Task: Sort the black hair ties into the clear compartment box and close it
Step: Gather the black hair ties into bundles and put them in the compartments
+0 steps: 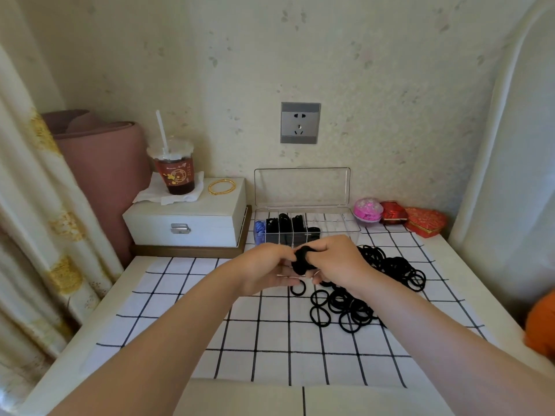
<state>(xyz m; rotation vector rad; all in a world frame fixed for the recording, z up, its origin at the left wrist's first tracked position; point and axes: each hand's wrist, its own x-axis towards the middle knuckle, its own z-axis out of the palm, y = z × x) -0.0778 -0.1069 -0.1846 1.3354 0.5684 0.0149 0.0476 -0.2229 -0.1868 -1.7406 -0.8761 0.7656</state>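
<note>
The clear compartment box [339, 225] stands at the back of the table with its lid [301, 187] upright against the wall. Its left compartments hold black hair ties [283, 225], and one end compartment has something purple. A loose pile of black hair ties [387, 270] lies on the checked cloth to the right and in front of my hands. My left hand [264, 270] and my right hand [336, 262] meet just in front of the box, both gripping a bundle of black hair ties [303, 259] between them.
A white jewellery box [186, 220] at the back left carries an iced drink cup [174, 169] on a napkin and gold bangles [221, 186]. A pink ball and red gift boxes [420, 220] sit at the back right. A curtain hangs on the left.
</note>
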